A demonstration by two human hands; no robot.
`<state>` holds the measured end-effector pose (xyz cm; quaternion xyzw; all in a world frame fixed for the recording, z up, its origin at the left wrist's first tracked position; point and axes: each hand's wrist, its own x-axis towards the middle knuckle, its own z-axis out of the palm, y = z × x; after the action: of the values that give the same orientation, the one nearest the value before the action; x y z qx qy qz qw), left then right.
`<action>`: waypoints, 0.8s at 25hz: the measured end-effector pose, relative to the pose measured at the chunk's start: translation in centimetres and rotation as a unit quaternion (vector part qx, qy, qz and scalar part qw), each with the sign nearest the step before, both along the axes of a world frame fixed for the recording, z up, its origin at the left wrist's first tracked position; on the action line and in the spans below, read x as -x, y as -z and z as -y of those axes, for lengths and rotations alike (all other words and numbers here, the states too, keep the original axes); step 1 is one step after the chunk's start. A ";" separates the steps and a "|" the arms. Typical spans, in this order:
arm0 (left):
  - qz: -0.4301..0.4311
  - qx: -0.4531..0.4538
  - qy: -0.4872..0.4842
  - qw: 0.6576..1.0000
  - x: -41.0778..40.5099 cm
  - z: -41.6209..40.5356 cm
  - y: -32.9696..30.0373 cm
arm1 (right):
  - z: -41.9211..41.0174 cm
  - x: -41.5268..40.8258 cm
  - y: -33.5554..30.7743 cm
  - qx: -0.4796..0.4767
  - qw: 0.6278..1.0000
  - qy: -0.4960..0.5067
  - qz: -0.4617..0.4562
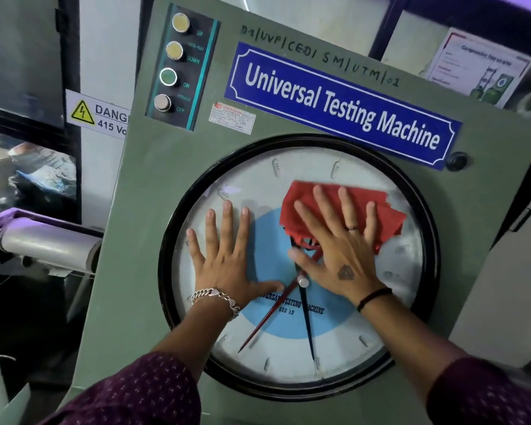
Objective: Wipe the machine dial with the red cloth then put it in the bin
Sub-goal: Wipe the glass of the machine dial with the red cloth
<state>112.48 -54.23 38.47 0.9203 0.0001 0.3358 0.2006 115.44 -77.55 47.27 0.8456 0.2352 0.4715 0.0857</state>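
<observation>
Right hand point(339, 246) flat on the glass of the machine dial point(301, 265), fingers spread wide, pressing the red cloth point(380, 207) against the upper right of the dial face; cloth crumpled, spilling out past the fingertips toward the black rim. Left hand point(227, 256) also flat on the glass, left of centre, fingers wide, holding nothing, thumb reaching toward the centre hub. Silver chain bracelet point(216, 299) on the left wrist, thin black band point(374, 297) on the right. Red and black pointers crossing at the hub, both aimed down. Blue nameplate point(341, 105) reading "Universal Testing Machine" above the dial. Button panel point(181, 65) upper left of the cabinet. Scale numbers smeared by glare, possibly 500 and 550 near the top left
</observation>
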 end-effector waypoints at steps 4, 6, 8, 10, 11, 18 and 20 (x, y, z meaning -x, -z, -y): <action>0.010 -0.005 -0.003 1.000 0.1 0.1 0.1 | -5.7 -1.2 -2.4 -0.052 0.998 0.007 0.021; 0.007 -0.012 0.001 1.000 0.1 0.0 0.1 | -4.3 -0.3 -0.3 0.035 0.999 -0.032 0.003; 0.003 -0.016 0.005 1.000 0.1 -0.1 0.0 | 0.0 0.6 1.4 0.077 0.996 -0.037 -0.012; 0.005 -0.020 0.003 1.000 -0.2 -0.1 0.0 | 2.7 0.5 0.6 0.034 0.999 -0.002 0.000; 0.006 -0.019 0.002 1.000 -0.2 -0.1 0.0 | 2.7 0.0 -0.6 -0.012 1.000 0.018 0.007; -0.035 -0.016 0.015 0.999 0.7 -0.1 -0.8 | 1.3 1.1 2.9 -0.004 1.000 0.003 -0.028; -0.055 -0.027 0.013 0.998 1.0 0.1 -1.0 | 4.8 2.8 5.0 -0.033 0.998 0.028 -0.033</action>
<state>111.46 -54.29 39.51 0.9423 -0.0100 0.2823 0.1795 112.68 -82.37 42.23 0.8695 0.1980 0.4482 0.0632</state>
